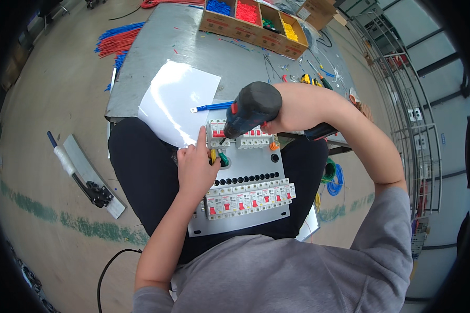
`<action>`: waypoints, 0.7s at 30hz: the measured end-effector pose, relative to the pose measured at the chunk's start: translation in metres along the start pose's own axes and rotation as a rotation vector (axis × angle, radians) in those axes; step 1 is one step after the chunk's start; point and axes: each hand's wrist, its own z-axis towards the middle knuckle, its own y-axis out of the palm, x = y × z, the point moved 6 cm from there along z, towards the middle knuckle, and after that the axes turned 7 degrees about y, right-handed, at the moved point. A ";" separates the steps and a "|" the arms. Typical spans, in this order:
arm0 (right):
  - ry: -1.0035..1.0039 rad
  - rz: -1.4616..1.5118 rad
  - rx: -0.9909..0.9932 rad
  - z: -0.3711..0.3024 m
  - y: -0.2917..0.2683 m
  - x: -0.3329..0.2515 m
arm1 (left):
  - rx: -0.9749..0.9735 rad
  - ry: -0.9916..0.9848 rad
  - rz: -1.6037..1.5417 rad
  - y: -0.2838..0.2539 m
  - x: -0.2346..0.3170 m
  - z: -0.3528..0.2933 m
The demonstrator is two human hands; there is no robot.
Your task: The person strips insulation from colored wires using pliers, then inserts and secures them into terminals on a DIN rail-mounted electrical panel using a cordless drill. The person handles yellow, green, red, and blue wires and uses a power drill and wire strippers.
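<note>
A grey metal panel rests across my lap, with a row of white circuit breakers with red switches along its near part. Two shorter breaker groups sit at its far end, a left one and a right one. My right hand is wrapped round a dark blue and black cordless drill, its bit pointing down at the left breaker group. My left hand lies by that group, index finger stretched along its side. Beside its other fingers, yellow and green wires come out of a panel hole.
On the metal table ahead, a cardboard box holds blue, red, green and yellow small parts. A white sheet and blue cables with lugs lie nearer. A long-handled tool is at left; wire coils lie at right.
</note>
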 end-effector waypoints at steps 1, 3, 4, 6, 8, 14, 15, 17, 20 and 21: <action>0.039 0.001 -0.032 0.001 0.000 0.000 | -0.009 -0.002 -0.024 -0.003 0.001 0.001; 0.082 -0.009 -0.060 0.000 -0.001 -0.002 | 0.013 0.003 -0.059 -0.002 0.000 0.002; 0.086 -0.018 -0.055 -0.001 -0.002 -0.003 | 0.020 0.020 -0.036 -0.001 0.000 0.002; 0.087 -0.032 -0.043 -0.001 -0.001 -0.003 | 0.033 0.055 0.010 0.001 0.002 0.001; 0.083 -0.039 -0.029 -0.002 0.000 0.000 | 0.037 0.057 0.022 0.003 0.001 0.002; -0.050 0.030 0.088 -0.007 0.005 0.009 | 0.044 0.034 -0.013 -0.002 0.006 0.001; -0.018 0.008 0.059 -0.007 0.006 0.010 | 0.074 0.048 -0.012 -0.004 0.006 -0.001; 0.045 -0.033 0.000 -0.007 0.007 0.009 | 0.179 0.065 -0.021 -0.014 0.006 -0.006; 0.068 -0.013 -0.025 -0.014 0.006 0.005 | 0.167 -0.062 -0.038 -0.031 0.008 -0.010; 0.079 0.010 -0.016 -0.014 0.008 0.006 | 0.025 -0.149 -0.032 -0.039 0.013 -0.012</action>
